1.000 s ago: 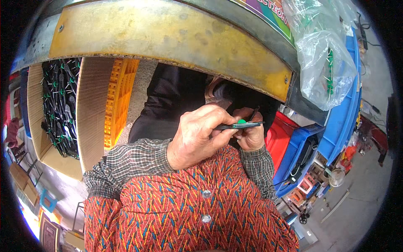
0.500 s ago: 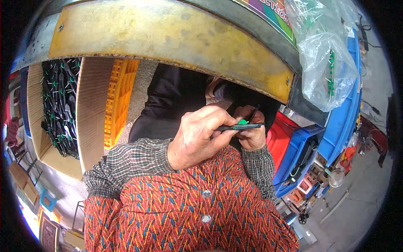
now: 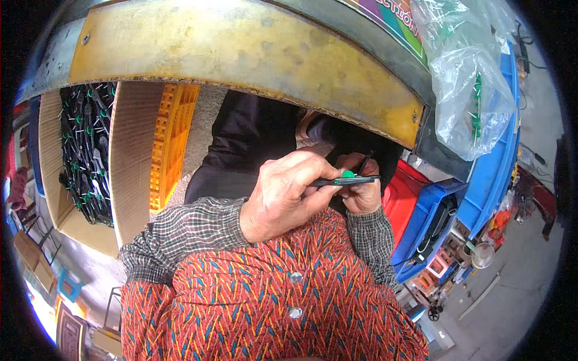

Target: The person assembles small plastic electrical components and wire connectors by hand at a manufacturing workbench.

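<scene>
My left hand (image 3: 288,191) pinches a slim black tool with a green round part (image 3: 344,181) in front of my body, thumb and index finger pressed on it. The tool lies roughly level and points to the right. Its exact kind does not show. Just beyond it, my right hand (image 3: 363,194) is closed on the tool's other end, with a dark piece sticking up between its fingers. The left hand partly covers the tool, and some right fingertips are hidden behind it.
A yellowed, worn bench edge (image 3: 241,51) runs above my lap. At left stand a cardboard box (image 3: 135,156) full of black-and-green tools (image 3: 90,150) and an orange crate (image 3: 171,144). Right are a plastic bag (image 3: 466,90), a red container (image 3: 404,195) and blue bins (image 3: 490,192).
Both hands keep the same grip and place on the tool. The plastic bag and bench edge appear only very slightly shifted in the picture.
</scene>
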`<state>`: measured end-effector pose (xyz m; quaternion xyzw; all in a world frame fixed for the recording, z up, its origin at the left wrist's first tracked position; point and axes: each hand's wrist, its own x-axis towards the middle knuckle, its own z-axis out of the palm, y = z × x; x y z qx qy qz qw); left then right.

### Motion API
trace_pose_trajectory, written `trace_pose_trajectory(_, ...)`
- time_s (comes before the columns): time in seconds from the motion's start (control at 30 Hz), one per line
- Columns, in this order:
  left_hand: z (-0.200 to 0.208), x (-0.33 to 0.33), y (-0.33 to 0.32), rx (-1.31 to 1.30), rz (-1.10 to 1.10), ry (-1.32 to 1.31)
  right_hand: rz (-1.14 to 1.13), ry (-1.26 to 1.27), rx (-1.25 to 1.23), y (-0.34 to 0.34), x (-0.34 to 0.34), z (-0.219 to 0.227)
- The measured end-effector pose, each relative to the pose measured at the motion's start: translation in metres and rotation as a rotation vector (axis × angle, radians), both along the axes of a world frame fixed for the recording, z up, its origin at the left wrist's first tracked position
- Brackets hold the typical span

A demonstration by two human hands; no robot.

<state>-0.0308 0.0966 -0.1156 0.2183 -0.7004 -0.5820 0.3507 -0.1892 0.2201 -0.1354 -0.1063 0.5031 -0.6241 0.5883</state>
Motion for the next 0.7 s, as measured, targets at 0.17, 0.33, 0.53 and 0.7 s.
trace_pose_trajectory(0.17, -0.0004, 0.0008, 0.0003, -0.008, -0.013, -0.005, 0.023, 0.070, -0.073, -0.0051, 0.0026, 0.0016)
trace_pose_trajectory(0.33, 0.0020, 0.0006, 0.0011, 0.011, 0.000, -0.020, 0.005, 0.008, -0.030, -0.0021, 0.0020, 0.0029)
trace_pose_trajectory(0.53, 0.0015, -0.0003, 0.0013, 0.014, 0.017, -0.003, 0.030, 0.012, -0.035, -0.0008, 0.0008, 0.0015)
trace_pose_trajectory(0.7, 0.0026, 0.0026, -0.0003, 0.042, -0.010, -0.041, 0.045, 0.031, -0.067, -0.0033, 0.0019, 0.0018)
